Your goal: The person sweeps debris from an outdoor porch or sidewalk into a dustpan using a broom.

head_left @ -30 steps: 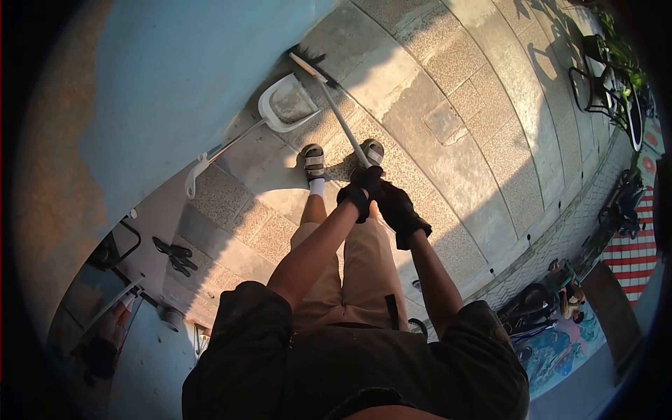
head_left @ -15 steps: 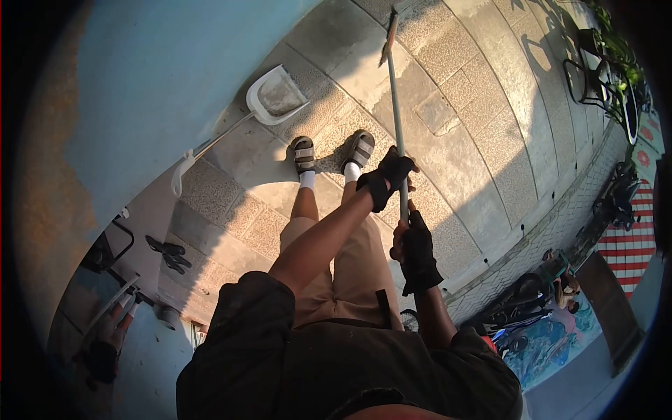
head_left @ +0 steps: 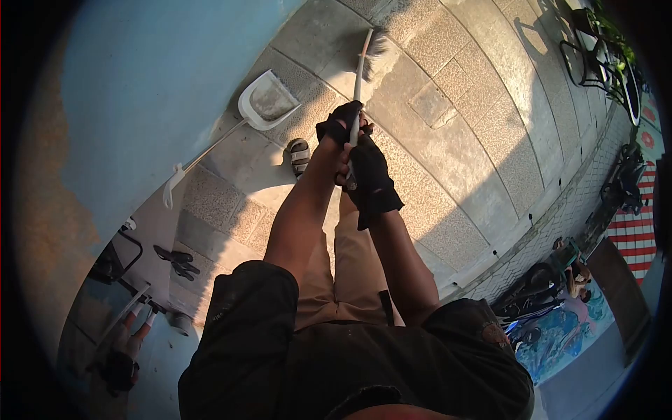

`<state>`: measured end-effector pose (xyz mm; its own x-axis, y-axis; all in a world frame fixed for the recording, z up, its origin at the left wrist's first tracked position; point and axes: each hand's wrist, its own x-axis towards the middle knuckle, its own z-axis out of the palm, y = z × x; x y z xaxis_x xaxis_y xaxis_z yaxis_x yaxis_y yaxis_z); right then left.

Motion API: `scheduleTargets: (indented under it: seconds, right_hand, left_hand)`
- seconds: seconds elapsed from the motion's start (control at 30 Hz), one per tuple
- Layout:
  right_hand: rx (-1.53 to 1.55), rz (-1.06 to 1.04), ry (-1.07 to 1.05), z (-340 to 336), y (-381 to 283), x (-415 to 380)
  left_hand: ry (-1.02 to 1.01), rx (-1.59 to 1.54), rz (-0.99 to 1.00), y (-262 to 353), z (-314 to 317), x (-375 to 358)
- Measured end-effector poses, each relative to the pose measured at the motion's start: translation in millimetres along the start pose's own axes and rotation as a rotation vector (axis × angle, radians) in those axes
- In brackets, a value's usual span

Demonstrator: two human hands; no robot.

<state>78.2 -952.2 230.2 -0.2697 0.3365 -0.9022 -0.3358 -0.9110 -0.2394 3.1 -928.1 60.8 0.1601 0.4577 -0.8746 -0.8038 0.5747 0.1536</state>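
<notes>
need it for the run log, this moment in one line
left hand: on broom | right hand: on broom | bristles: over paving | dustpan: by wall

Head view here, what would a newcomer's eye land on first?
Probably the broom, upper centre, held in the black-gloved left hand and right hand, its bristles over partly sunlit paving. Next, perhaps, the white long-handled dustpan to its left, beside the big pale-blue wall that fills the upper left.
</notes>
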Motion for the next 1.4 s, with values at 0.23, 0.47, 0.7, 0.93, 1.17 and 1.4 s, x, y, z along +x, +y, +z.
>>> scheduleTargets:
  seconds: [0.23, 0.47, 0.7, 0.93, 1.17, 1.4]
  right_hand:
    - [0.001, 0.042, -0.207, 23.1, -1.5, -4.7]
    - [-0.176, -0.101, 0.093, -29.5, 0.8, -91.6]
    - [0.069, -0.010, 0.388, -81.4, 16.2, -108.0]
    - [0.131, 0.104, 0.213, -75.9, 63.9, -51.2]
    - [0.194, 0.165, 0.013, -19.6, 60.7, -43.2]
    - [-0.032, -0.048, 0.173, -34.4, 44.0, -80.3]
  left_hand:
    - [0.275, 0.226, 0.070, 65.0, 2.4, -54.6]
    - [-0.036, 0.353, 0.023, -17.9, 75.5, -65.3]
    - [-0.133, 0.550, -0.222, -136.1, 91.2, -55.5]
    - [0.029, 0.712, -0.234, -93.4, 18.6, -56.0]
    - [0.195, 0.691, -0.002, -1.1, -2.7, -91.1]
    - [0.029, 0.650, 0.051, -44.2, 33.8, -68.5]
